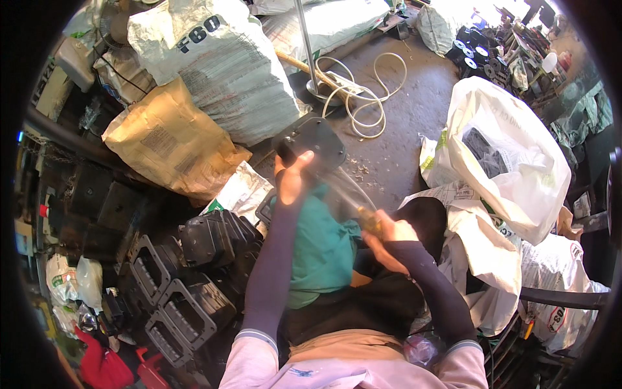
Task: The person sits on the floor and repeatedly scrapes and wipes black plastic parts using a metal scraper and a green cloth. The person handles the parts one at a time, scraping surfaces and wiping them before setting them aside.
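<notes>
My left hand [293, 172] grips a black plastic housing [315, 141] by its near edge and holds it up in front of me. The fingers are mostly hidden behind the part. A tool with a yellowish handle [370, 222] is in my closed right hand [393, 236]. Its long thin blade or shaft [346, 185] points up and left toward the housing, too smeared by motion to tell its kind or whether it touches. A green cloth [324, 243] is draped over my lap beneath both hands.
Several black housings [188, 311] are stacked at my left. A brown paper sack [170, 139] and a large white sack [220, 71] stand beyond them. An open white sack [512, 117] holding dark pieces is at my right. A looped pale cable [383, 97] lies on the floor.
</notes>
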{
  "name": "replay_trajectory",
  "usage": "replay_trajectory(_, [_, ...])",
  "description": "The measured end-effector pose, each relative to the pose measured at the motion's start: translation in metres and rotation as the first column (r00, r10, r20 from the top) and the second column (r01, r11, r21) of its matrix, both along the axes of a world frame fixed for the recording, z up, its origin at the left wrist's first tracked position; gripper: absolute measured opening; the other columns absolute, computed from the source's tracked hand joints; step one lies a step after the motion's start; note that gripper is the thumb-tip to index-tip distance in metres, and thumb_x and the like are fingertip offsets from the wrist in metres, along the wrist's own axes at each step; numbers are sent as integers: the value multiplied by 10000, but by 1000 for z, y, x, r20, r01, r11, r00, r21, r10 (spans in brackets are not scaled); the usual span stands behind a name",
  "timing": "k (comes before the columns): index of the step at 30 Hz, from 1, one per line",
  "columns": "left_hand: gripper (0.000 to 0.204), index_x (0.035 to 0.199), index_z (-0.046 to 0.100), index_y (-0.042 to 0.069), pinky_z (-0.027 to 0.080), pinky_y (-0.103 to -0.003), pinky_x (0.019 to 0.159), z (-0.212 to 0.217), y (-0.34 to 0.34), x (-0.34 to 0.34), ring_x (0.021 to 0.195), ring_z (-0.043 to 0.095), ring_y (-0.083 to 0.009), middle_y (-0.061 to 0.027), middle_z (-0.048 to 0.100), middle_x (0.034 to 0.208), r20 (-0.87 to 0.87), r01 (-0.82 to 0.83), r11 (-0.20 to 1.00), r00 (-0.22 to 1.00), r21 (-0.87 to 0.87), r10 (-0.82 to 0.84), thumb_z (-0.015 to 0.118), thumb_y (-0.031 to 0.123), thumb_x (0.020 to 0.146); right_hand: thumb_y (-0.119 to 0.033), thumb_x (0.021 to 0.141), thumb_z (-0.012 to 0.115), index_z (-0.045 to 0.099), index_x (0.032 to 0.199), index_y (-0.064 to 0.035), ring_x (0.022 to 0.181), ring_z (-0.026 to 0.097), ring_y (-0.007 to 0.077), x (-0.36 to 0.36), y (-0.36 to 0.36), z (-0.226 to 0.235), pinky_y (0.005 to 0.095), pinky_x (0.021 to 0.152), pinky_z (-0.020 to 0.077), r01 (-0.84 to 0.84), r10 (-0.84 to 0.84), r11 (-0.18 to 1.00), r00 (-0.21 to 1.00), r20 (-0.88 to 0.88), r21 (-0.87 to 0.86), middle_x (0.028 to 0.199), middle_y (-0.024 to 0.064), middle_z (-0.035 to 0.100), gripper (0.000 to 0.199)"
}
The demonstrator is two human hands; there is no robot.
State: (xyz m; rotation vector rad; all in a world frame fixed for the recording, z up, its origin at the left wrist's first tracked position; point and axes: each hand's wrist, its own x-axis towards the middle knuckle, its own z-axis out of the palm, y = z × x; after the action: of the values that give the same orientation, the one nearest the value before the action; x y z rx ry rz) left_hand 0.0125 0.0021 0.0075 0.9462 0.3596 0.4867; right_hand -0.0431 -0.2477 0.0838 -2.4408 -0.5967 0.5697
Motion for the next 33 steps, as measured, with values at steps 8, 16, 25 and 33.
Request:
replay_trajectory(8, [542, 1281, 513, 21, 557, -322, 792, 12, -8, -12, 883, 672, -188, -78, 660, 1059, 25, 168, 970, 984, 175, -175, 720, -16, 781, -232, 915, 670, 556, 1159, -51, 800, 700, 412, 5, -1, 31, 438, 693, 538, 41, -43, 953, 999, 0, 301, 829, 235, 697, 324])
replay_trajectory(16, [623, 1288, 492, 32, 546, -326, 834, 8, -12, -9, 963, 649, -193, -85, 647, 1099, -85, 187, 959, 981, 214, -172, 774, -5, 734, -235, 907, 661, 538, 1178, -78, 801, 674, 431, 13, 14, 32, 508, 709, 526, 116, -125, 990, 986, 113, 84, 854, 237, 690, 336])
replay_trajectory(25, [655, 1281, 495, 44, 535, -308, 851, 2, -8, -9, 989, 631, -182, -77, 623, 1132, -49, 183, 936, 983, 301, -176, 796, -12, 702, -315, 909, 645, 544, 1153, -39, 849, 656, 476, 14, 20, 33, 524, 764, 519, 118, -125, 991, 986, 112, 69, 848, 271, 681, 382])
replay_trajectory(33, [504, 1272, 539, 32, 544, -325, 855, -8, 3, -6, 994, 641, -199, -91, 639, 1140, -47, 136, 988, 990, 71, -132, 723, -15, 806, -264, 893, 673, 547, 1121, -74, 791, 666, 461, 10, 5, 23, 511, 698, 530, 168, -179, 981, 976, 120, 102, 812, 262, 676, 323])
